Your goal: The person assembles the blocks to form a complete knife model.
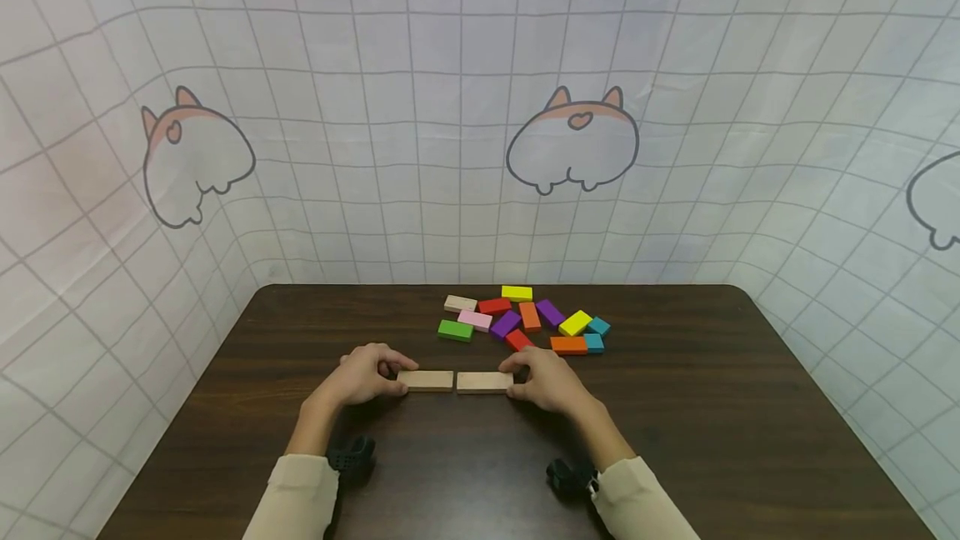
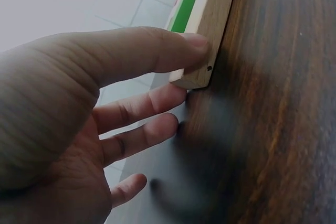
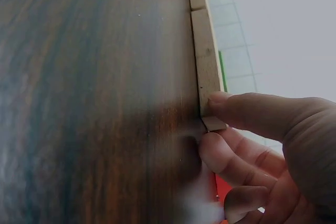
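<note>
Left hand [image 1: 371, 375], right hand [image 1: 551, 382] pinching; 2 forearms [image 1: 313, 430] angled inward.

Looks like a staged capture booth: wrinkled white grid-print fabric [image 1: 420, 140] with cartoon animal rumps [image 1: 572, 150] encloses a dark wood-grain tabletop [image 1: 720, 432] on three sides. Black wrist-worn devices [image 1: 352, 457] fit a recording setup. Can't tell what room or building lies behind.

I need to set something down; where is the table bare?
The table is bare right of the right hand and colored blocks, and left of the green block, beyond the left hand. Crowded: the far middle, where those blocks cluster.
</note>
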The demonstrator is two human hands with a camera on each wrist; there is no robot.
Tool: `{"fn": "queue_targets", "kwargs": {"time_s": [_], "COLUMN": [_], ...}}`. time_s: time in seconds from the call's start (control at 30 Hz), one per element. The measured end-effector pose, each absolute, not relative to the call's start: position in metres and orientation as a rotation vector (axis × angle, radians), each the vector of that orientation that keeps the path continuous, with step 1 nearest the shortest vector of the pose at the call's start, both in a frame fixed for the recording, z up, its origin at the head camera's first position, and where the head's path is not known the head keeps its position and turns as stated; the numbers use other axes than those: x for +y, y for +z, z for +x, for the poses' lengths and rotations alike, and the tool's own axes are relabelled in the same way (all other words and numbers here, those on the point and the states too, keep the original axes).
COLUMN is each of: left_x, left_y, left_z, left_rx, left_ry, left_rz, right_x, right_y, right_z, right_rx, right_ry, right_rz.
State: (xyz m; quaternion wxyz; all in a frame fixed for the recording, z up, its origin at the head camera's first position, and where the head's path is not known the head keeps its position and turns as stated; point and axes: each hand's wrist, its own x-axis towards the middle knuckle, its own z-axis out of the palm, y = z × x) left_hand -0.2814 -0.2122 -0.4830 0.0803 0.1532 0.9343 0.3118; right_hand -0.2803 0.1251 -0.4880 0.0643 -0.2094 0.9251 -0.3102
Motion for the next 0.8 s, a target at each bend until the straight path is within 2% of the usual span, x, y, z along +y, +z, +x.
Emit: {"fn": "queue_targets", "kwargs": {"time_s": [0.8], "left_x": [-0.2118], "left_y": [-0.4828], "left_z": [-0.2828], "left_rx": [2.774], "left_ry": [0.951], "left_rz": [0.474], "right_x": [0.1214], "right_y": [-0.4913], "right_z": [-0.2796], "right_rx": [2.766], "right_ry": [-1.008], "right_rz": [-0.577]}}
